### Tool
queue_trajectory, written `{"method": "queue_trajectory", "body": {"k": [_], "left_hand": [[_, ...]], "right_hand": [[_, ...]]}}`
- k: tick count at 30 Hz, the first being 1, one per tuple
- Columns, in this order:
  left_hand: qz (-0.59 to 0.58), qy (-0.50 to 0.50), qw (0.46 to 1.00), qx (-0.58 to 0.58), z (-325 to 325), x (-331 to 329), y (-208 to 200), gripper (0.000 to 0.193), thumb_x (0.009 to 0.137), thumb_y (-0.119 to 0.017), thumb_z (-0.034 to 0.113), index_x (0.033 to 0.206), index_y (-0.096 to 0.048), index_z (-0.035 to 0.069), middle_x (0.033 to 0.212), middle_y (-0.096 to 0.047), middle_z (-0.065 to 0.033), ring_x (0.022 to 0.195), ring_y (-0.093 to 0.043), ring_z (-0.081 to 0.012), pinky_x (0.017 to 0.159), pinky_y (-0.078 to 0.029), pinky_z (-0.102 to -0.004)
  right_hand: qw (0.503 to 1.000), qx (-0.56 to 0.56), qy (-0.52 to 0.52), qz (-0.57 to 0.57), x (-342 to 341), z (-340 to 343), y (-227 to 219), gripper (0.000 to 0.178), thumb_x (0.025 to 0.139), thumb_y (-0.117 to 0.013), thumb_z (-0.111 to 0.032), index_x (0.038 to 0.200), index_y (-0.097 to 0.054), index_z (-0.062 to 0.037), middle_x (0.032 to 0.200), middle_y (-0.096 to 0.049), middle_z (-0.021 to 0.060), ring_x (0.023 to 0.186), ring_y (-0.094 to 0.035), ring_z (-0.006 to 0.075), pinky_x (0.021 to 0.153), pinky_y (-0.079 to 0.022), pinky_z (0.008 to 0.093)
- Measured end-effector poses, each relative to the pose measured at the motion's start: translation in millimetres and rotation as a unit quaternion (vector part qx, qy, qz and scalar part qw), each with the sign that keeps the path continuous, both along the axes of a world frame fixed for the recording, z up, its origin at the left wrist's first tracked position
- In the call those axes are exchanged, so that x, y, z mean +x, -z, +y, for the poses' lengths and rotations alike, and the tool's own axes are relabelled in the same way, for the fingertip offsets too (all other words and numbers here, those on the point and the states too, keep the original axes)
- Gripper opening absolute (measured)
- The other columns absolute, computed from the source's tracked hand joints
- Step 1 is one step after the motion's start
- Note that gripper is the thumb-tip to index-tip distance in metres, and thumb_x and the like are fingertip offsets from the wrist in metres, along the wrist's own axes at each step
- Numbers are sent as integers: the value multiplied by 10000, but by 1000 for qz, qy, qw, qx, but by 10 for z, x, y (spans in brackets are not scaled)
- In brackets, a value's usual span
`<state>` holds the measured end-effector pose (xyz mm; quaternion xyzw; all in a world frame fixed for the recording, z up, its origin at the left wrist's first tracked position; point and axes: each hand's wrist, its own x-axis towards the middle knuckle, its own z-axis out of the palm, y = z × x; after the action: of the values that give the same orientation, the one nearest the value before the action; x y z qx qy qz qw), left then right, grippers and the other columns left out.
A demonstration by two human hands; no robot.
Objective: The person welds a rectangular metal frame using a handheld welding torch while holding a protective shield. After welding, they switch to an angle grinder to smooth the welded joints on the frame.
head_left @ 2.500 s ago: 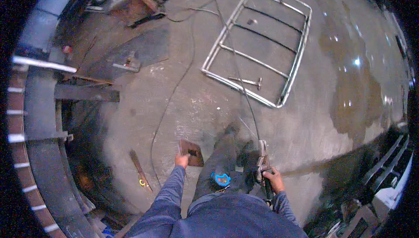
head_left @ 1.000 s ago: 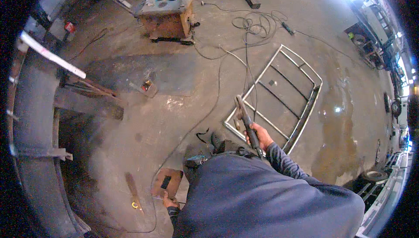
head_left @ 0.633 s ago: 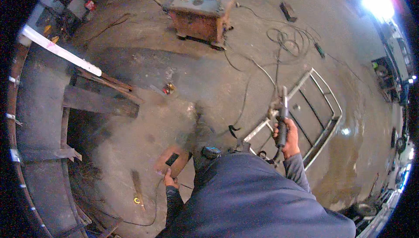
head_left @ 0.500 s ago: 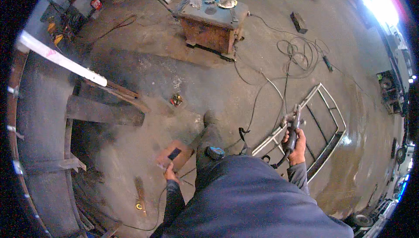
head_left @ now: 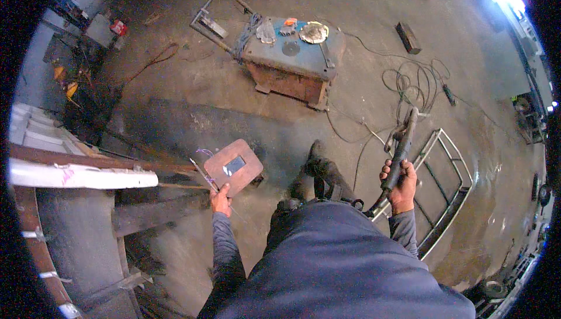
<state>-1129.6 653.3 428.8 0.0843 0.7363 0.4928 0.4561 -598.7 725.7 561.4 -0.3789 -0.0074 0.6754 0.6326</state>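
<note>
Over the floor point(head_left: 357, 85), the left hand point(head_left: 221, 202) holds a brown welding shield point(head_left: 246, 173); well right of it, the right hand point(head_left: 403, 189) grips a welding-rod holder point(head_left: 401, 154) pointing ahead.

The flat reddish-brown panel point(head_left: 252, 170) looks matt, its rectangular window point(head_left: 236, 166) glossy; the boxy blue-topped metal cabinet point(head_left: 286, 80) looks rusty, rough.

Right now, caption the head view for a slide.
Left hand holds a windowed panel, right hand a black-handled clamp; a metal frame lies on the floor.

Tilted brown shield point(head_left: 236, 180), 1 dark window point(head_left: 235, 165), slanted black-handled clamp point(head_left: 401, 152)
</note>
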Motion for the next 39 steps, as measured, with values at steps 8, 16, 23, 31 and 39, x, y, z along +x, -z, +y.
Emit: {"method": "queue_trajectory", "body": {"k": [8, 16, 23, 31, 39], "left_hand": [[-1, -15, 997, 74, 1925, 201, -177, 428, 876, -684, 125, 1278, -536, 152, 1100, -643, 23, 744, -559, -74, 466, -302, -230], [-82, 123, 979, 139, 4121, 517, 187, 502, 923, -617, 121, 1399, -459, 129, 1071, -601, -12, 671, -482, -85, 413, -311, -227], [-37, 383, 919, 88, 6176, 199, 1253, 643, 957, -571, 272, 1519, -298, 117, 1125, -581, -85, 810, -572, -169, 577, -490, -318], [-112, 440, 884, -109, 7406, 226, 2216, 544, 1023, -426, 324, 1475, -375, 26, 967, -636, -85, 766, -592, -182, 575, -506, -343], [62, 422, 904, 0, 7383, 325, 2271, 529, 892, -666, 101, 1383, -491, 16, 1352, -557, -158, 1164, -550, -273, 984, -444, -395]], "right_hand": [[962, -10, -166, -217, -445, 1889, -134, 728, 805, -492, -63, 1504, -300, -137, 869, -595, 125, 649, -604, 221, 576, -541, 362], [846, 37, -281, -451, -647, 3339, -227, 725, 746, -562, -11, 1456, -417, -11, 848, -584, 64, 638, -556, 131, 566, -473, 300], [741, 127, -225, -620, -1408, 4712, 623, 780, 760, -651, -263, 1470, -409, -52, 1404, -519, 235, 1278, -527, 344, 1055, -433, 400], [763, -78, -249, -592, -2112, 5465, 1684, 746, 735, -655, -277, 1445, -462, -153, 1249, -616, 245, 1116, -607, 416, 960, -479, 468], [760, -79, -153, -627, -2724, 5891, 2592, 765, 736, -670, -178, 1452, -422, -74, 1344, -553, 237, 1225, -541, 405, 1048, -435, 430]]}}
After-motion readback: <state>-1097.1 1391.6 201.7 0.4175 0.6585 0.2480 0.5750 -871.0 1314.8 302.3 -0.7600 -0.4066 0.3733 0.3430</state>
